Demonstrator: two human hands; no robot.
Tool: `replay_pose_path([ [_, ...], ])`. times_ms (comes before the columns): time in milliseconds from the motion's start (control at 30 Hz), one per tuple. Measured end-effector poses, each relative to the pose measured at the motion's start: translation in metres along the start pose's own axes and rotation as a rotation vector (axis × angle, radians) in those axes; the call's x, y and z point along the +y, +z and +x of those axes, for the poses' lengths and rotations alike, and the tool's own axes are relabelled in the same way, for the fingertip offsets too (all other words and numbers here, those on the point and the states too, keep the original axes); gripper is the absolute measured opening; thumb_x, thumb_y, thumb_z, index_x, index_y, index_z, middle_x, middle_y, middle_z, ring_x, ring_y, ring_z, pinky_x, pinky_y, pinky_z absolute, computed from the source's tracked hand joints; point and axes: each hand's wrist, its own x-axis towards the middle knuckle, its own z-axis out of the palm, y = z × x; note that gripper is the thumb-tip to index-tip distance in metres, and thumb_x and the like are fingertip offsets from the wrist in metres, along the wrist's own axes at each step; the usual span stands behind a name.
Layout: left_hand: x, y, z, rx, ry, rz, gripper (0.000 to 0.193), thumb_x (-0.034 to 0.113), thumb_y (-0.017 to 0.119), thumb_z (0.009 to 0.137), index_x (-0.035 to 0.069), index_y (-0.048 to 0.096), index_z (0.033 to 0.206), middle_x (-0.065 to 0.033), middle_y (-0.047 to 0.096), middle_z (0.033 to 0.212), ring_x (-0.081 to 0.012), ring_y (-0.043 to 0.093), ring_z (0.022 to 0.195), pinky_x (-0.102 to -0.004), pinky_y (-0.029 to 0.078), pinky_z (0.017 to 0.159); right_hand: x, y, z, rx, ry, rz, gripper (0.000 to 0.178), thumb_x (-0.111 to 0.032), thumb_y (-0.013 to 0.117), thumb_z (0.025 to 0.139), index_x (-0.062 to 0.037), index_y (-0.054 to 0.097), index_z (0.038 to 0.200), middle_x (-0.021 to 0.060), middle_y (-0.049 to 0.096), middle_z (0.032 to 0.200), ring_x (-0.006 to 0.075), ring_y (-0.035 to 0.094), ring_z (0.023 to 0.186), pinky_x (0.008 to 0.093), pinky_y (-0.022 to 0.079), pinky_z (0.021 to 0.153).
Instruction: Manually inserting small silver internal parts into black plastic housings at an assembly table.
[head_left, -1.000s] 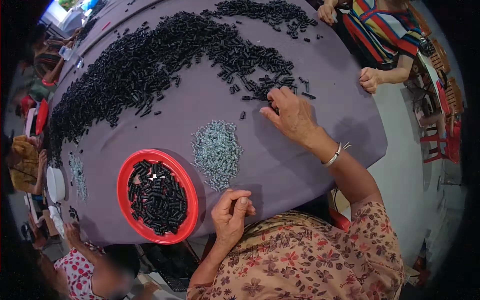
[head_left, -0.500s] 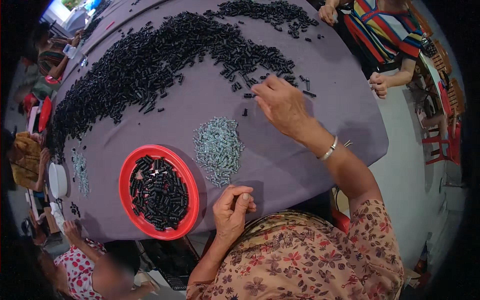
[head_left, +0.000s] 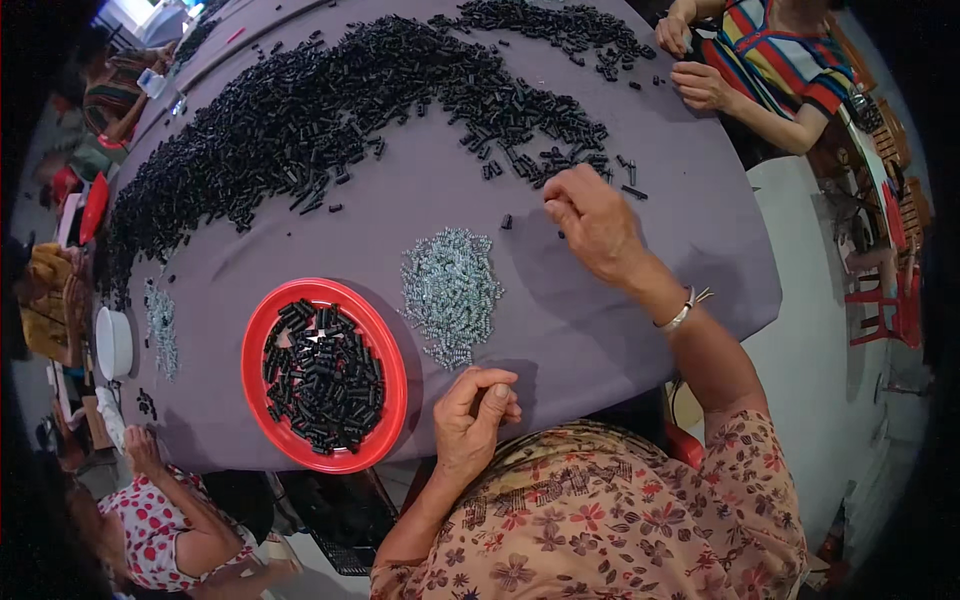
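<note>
My right hand [head_left: 592, 225] hovers at the near edge of the black pieces, its fingers curled into a pinch. A small dark tip shows beneath its thumb, seemingly a black piece. Close by on the left, a single short black piece [head_left: 507, 222] stands on the cloth. My left hand [head_left: 472, 415] is closed near the table's front edge, thumb against the bent forefinger; what it holds, if anything, is hidden. Just beyond it lies a heap of small silvery coil springs [head_left: 452, 290]. Left of that, a red oval basin [head_left: 397, 390] contains many short black cylindrical pieces [head_left: 325, 385].
A long mound of black pieces [head_left: 300, 120] curves across the grey tablecloth [head_left: 690, 220]. Another person's hands [head_left: 700, 85] are at the far right edge. Several people sit along the left side, near a white bowl [head_left: 114, 342] and a smaller spring heap [head_left: 160, 325].
My right hand has drawn slightly right and toward me from the black pieces. My left hand keeps its closed pose. Across the table, the other person's lowered hand has risen to the table edge.
</note>
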Motion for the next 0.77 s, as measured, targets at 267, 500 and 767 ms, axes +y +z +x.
replay_pose_path([
  [267,0.011,0.004,-0.005,-0.022,0.003,-0.302,0.020,0.014,0.057,0.091,-0.002,0.056,0.102,-0.0100,0.062,0.090,-0.0134,0.061,0.074,-0.0245,0.051,0.064,-0.069,-0.017,-0.072,-0.248,0.485,1.313,0.010,-0.010,0.057,0.090,-0.0043,0.058,0.099,0.0023,0.061,0.085,0.0044,0.052,0.071,0.0186,0.043,0.061],
  [500,0.027,0.015,-0.019,-0.109,-0.029,-0.595,0.024,0.013,0.061,0.088,0.000,0.050,0.105,-0.0126,0.061,0.100,-0.0171,0.063,0.082,-0.0242,0.050,0.064,-0.092,-0.001,-0.107,-0.178,0.258,1.304,0.018,-0.007,0.061,0.087,-0.0001,0.058,0.103,0.0070,0.061,0.092,0.0132,0.059,0.089,0.0265,0.049,0.077],
  [767,0.022,0.009,-0.024,-0.181,-0.062,-0.727,0.021,0.006,0.062,0.086,0.003,0.049,0.102,-0.0086,0.061,0.096,-0.0162,0.064,0.079,-0.0235,0.050,0.063,-0.104,-0.010,-0.112,-0.085,-0.186,0.726,0.031,-0.009,0.064,0.083,-0.0043,0.059,0.114,0.0029,0.066,0.088,0.0254,0.057,0.090,0.0379,0.035,0.096],
])
